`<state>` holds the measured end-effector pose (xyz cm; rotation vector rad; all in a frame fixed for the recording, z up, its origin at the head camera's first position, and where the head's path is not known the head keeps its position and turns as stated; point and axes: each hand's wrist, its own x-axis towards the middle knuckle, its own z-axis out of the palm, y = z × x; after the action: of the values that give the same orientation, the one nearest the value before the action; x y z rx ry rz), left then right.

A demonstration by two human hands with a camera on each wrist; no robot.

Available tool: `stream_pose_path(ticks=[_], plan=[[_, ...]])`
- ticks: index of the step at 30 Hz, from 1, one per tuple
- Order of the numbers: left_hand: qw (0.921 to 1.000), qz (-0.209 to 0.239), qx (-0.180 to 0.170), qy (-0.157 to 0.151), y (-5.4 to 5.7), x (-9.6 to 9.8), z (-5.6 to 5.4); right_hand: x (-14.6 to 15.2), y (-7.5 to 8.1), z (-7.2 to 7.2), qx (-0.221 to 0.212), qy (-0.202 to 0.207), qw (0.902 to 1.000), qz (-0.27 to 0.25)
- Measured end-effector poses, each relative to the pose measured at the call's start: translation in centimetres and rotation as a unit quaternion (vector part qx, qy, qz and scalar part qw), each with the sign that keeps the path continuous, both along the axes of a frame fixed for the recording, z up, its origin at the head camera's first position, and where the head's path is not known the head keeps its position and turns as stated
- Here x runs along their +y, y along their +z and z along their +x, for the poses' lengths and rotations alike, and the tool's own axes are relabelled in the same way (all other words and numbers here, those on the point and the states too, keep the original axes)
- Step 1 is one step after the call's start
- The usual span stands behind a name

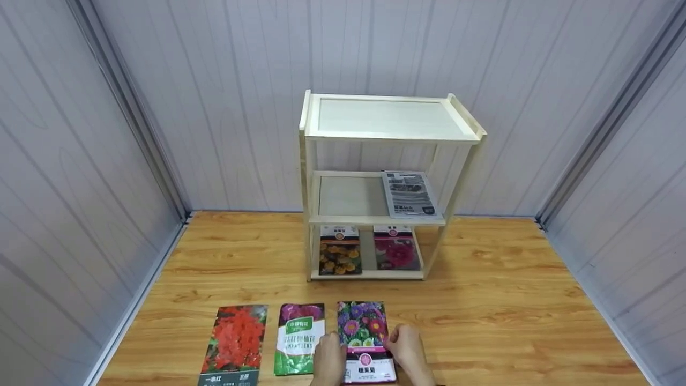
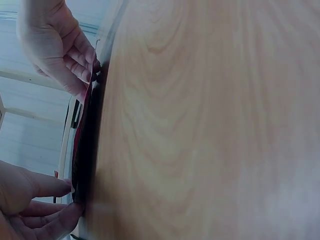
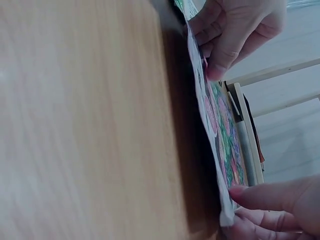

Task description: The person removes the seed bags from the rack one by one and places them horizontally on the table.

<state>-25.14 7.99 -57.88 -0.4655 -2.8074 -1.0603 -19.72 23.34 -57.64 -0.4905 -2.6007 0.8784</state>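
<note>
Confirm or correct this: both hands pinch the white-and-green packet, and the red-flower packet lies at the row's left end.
Wrong packet: the left hand and right hand pinch the multicoloured-flower packet, not the white-and-green packet, as the head view shows. The red-flower packet does lie at the row's left end.

We see pink, purple and white blooms on the near right packet [image 1: 366,342], above a magenta stripe and white base; the near middle packet [image 1: 299,339] is white and green, the near left packet [image 1: 236,343] scarlet-flowered over dark teal; on the cream shelf unit [image 1: 386,119] we find orange flowers on the far left packet [image 1: 341,252], magenta on the far right packet [image 1: 396,250], grey and black on the upper packet [image 1: 411,194]; the worktop [image 1: 509,321] has brown grain, the whitish walls [image 1: 257,107] grey lines
</note>
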Motion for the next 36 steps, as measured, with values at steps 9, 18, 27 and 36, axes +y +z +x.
stream_pose_path(ticks=[9,18,27,36], plan=[[0.9999,-0.012,-0.01,-0.004,0.2,0.0,0.0,-0.3,0.2,0.1,-0.063,-0.028,0.9974,0.024],[0.9979,-0.063,0.002,-0.012,1.4,0.0,-0.1,-0.2,2.0,0.3,-0.093,-0.044,0.9941,0.035],[0.9929,0.0,0.031,-0.115,4.7,0.1,-1.0,1.7,5.5,0.3,-0.06,0.012,0.9974,0.037],[0.9807,0.061,-0.042,-0.181,10.2,1.0,-2.5,3.7,10.3,-0.7,-0.026,0.058,0.9977,0.023]])
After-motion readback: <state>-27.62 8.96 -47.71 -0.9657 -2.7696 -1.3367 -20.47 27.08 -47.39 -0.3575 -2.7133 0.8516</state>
